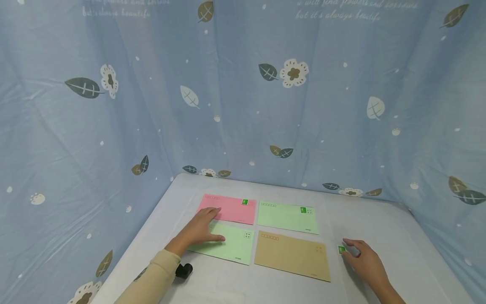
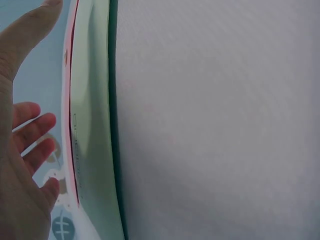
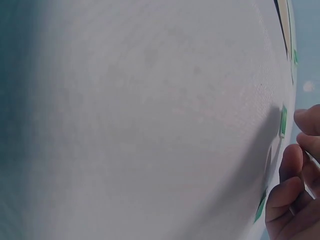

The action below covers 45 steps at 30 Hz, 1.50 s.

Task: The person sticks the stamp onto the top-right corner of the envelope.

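Blue curtain (image 1: 235, 105) printed with leaves and flowers hangs round the white-covered table (image 1: 288, 287) where you are working. Your right hand (image 1: 362, 258) is the nearer one to the loose green stamp (image 1: 341, 249), which sits at the thumb tip on the hand's left side, just beyond the right edge of the tan envelope (image 1: 288, 255). That envelope's long axis runs left to right, its right end tipped slightly toward you, and the printed corner box (image 1: 319, 249) faces the stamp across a short strip of tabletop. Your right thumb and index finger curve with a gap between them, not pinching; whether the thumb actually touches the stamp, you cannot tell. Your left hand (image 1: 199, 228), fingers and thumb spread, reaches over the pink envelope (image 1: 233, 210) and the lower green envelope (image 1: 231, 245), hiding their left parts; contact is unclear. The pink one and the upper green envelope (image 1: 286, 220) each carry a green stamp. A black object (image 1: 184, 270) is half covered by your left sleeve (image 1: 152, 274), so its kind is unreadable. Your right-wrist view shows another green piece (image 3: 260, 206), partly cut off behind your fingers
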{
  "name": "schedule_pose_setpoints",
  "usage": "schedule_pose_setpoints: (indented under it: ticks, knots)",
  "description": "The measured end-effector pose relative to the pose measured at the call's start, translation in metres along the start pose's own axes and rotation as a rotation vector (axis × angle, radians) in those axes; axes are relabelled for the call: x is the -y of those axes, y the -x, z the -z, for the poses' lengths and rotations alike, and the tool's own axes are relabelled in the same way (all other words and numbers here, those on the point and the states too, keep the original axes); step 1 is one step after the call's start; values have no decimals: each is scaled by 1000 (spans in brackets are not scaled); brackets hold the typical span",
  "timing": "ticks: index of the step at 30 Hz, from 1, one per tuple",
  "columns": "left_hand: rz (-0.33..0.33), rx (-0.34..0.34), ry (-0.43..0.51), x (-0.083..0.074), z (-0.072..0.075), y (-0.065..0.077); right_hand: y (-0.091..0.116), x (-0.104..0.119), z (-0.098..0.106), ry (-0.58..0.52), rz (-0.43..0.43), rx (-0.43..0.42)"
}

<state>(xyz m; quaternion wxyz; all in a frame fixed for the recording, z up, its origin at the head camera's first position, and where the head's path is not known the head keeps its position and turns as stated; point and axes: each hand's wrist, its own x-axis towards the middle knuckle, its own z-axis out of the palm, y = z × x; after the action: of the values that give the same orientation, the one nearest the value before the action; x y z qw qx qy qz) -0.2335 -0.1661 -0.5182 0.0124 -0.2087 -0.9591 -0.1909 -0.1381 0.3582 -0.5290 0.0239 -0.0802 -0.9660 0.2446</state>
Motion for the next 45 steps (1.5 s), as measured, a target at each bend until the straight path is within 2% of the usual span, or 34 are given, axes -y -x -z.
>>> schedule_pose_setpoints:
  ticks: [5, 12, 19, 24, 28, 38, 45]
  knots:
    - [16, 13, -1, 3, 2, 5, 1, -1, 0, 11, 12, 5]
    - [13, -10, 19, 9, 3, 14, 2, 1, 1, 8, 12, 3]
    - [44, -11, 8, 17, 2, 20, 3, 2, 0, 25, 26, -14]
    - [14, -33, 23, 20, 7, 26, 2, 0, -2, 20, 18, 0]
    - [19, -36, 31, 23, 11, 31, 3, -1, -3, 25, 37, 0]
    - [36, -20, 39, 27, 17, 37, 5, 6, 2, 25, 62, 2]
    - [43, -25, 30, 36, 14, 39, 5, 4, 1, 13, 66, 2]
